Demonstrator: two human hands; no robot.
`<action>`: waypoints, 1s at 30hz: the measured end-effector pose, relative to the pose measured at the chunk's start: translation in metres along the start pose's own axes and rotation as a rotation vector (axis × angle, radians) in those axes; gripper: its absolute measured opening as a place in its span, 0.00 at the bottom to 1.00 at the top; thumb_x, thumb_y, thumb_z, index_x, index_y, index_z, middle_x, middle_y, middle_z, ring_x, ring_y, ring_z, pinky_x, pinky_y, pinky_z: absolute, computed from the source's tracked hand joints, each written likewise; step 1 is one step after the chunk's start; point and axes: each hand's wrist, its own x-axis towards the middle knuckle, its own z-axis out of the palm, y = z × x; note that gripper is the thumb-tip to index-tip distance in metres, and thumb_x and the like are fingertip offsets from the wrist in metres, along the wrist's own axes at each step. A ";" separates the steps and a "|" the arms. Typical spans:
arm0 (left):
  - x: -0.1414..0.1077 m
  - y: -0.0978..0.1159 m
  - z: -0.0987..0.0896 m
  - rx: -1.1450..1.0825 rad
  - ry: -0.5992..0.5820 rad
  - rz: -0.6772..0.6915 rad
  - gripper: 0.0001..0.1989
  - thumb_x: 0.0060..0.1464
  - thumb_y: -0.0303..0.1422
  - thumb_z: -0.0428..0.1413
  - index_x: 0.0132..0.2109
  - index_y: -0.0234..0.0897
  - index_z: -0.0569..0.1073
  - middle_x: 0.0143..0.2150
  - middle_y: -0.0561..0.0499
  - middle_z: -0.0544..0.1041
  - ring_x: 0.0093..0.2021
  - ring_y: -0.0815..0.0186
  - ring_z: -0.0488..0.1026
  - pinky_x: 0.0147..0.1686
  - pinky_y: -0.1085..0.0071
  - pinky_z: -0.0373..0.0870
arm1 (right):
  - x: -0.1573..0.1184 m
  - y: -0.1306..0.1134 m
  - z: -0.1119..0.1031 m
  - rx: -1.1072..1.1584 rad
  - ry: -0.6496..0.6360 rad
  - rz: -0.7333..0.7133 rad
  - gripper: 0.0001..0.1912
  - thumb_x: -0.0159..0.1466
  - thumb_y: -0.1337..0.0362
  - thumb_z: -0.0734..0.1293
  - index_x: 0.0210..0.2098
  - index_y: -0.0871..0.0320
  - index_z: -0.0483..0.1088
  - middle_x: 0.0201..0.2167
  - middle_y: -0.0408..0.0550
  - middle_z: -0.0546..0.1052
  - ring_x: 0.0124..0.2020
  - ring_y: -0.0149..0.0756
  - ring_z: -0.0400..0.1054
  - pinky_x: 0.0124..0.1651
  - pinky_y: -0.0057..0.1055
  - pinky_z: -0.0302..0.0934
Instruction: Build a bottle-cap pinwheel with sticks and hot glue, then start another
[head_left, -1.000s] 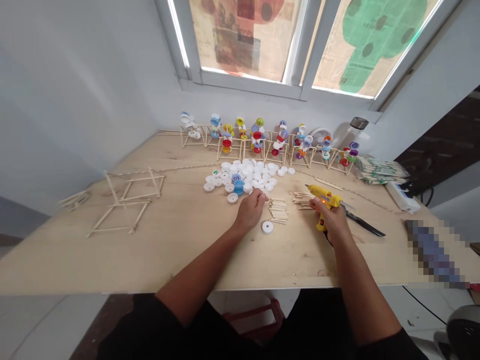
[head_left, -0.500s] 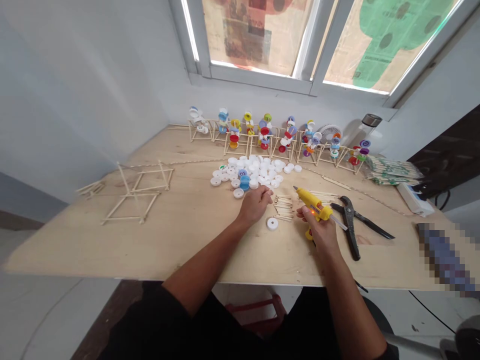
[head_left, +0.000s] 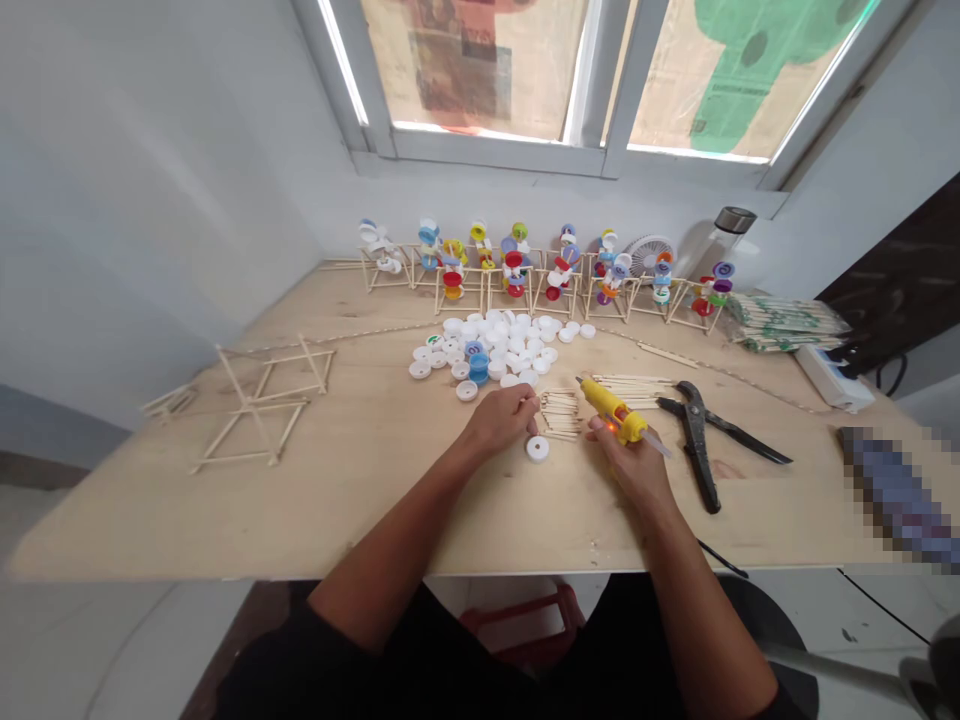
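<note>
Head view: my left hand is curled narrow, and I cannot tell whether it holds anything. A white bottle cap lies just beyond its fingers. My right hand is closed around a yellow hot glue gun, nozzle pointing forward-left. Between the hands and ahead lies a stack of wooden sticks. Right of the grip: black pliers.

Left hand curled just beside white cap, near sticks; right hand gripping yellow glue gun; pliers right of it.
</note>
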 end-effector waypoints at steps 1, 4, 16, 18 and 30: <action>0.000 0.001 0.001 -0.015 -0.011 0.003 0.10 0.53 0.36 0.46 0.26 0.40 0.65 0.24 0.52 0.78 0.27 0.65 0.73 0.29 0.72 0.66 | 0.001 0.002 0.000 -0.040 -0.001 -0.020 0.17 0.54 0.51 0.68 0.34 0.59 0.72 0.29 0.49 0.78 0.33 0.43 0.72 0.37 0.36 0.64; -0.002 0.003 0.003 -0.073 -0.048 -0.004 0.10 0.53 0.37 0.46 0.28 0.40 0.66 0.25 0.53 0.78 0.27 0.65 0.74 0.29 0.71 0.67 | 0.001 0.006 -0.001 -0.151 -0.018 -0.062 0.16 0.56 0.50 0.66 0.34 0.57 0.71 0.28 0.47 0.77 0.32 0.41 0.71 0.35 0.34 0.62; -0.003 0.003 -0.002 -0.102 -0.021 0.022 0.11 0.55 0.37 0.46 0.27 0.40 0.65 0.26 0.51 0.79 0.28 0.65 0.74 0.30 0.71 0.67 | -0.001 0.003 0.002 -0.018 -0.025 -0.043 0.19 0.56 0.49 0.67 0.35 0.59 0.72 0.30 0.49 0.78 0.35 0.43 0.71 0.39 0.35 0.64; -0.003 0.004 -0.002 -0.067 -0.017 0.022 0.10 0.54 0.37 0.46 0.27 0.40 0.65 0.26 0.52 0.79 0.28 0.64 0.74 0.30 0.71 0.67 | -0.001 0.002 0.001 -0.063 -0.055 -0.051 0.17 0.56 0.50 0.66 0.33 0.58 0.72 0.30 0.48 0.78 0.34 0.43 0.71 0.39 0.35 0.63; -0.005 0.008 0.005 -0.144 -0.061 0.046 0.12 0.56 0.38 0.46 0.28 0.39 0.66 0.27 0.52 0.79 0.29 0.66 0.75 0.31 0.71 0.68 | -0.001 0.004 -0.001 -0.148 -0.071 -0.062 0.15 0.56 0.50 0.66 0.31 0.55 0.70 0.28 0.46 0.77 0.33 0.42 0.70 0.37 0.34 0.62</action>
